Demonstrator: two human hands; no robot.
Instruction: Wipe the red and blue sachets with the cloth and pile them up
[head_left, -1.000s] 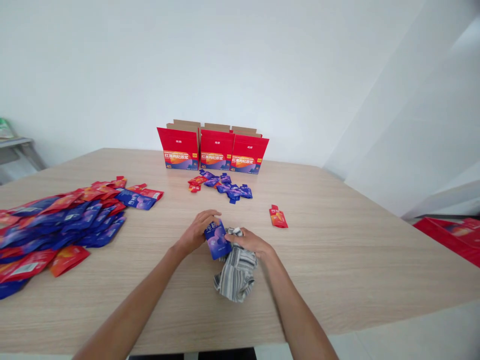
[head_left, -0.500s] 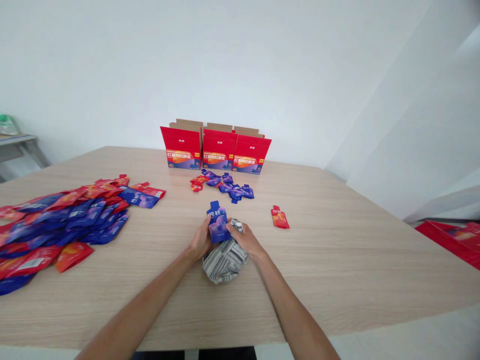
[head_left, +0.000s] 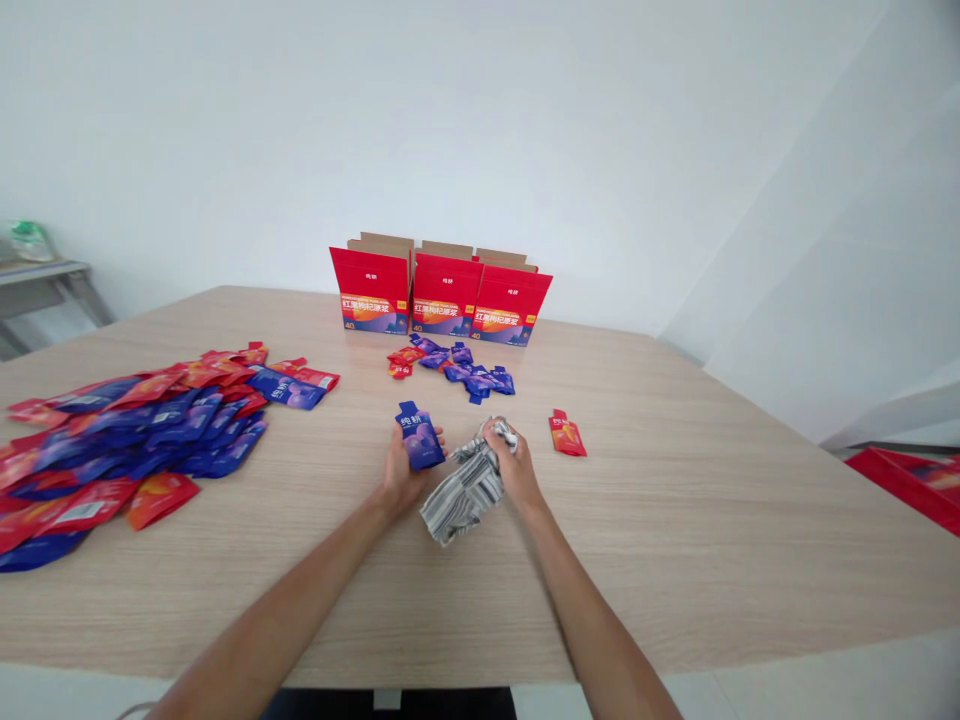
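A blue spouted pouch (head_left: 421, 438) with white lettering rests in my left hand (head_left: 401, 468), its capped end pointing away from me. The fingers are closed around its lower edges. My right hand (head_left: 514, 465) grips a grey-and-white striped cloth (head_left: 466, 490), bunched at the top and hanging loose toward the left. Cloth and pouch are slightly apart. To the right of my right hand lies a single red pouch (head_left: 568, 435). Beyond both hands, a small group of blue pouches (head_left: 480, 378) and a few red pouches (head_left: 403, 361) lies on the table.
Three red cartons (head_left: 442, 300) with raised flaps stand in a row at the back of the wooden table (head_left: 675, 520). A large heap of red and blue pouches (head_left: 157, 430) covers the left side. A red box (head_left: 911, 485) sits beyond the right edge.
My hands have drawn apart: the left moved left with the blue pouch, the right moved right with the cloth. The cloth has come away from the pouch.
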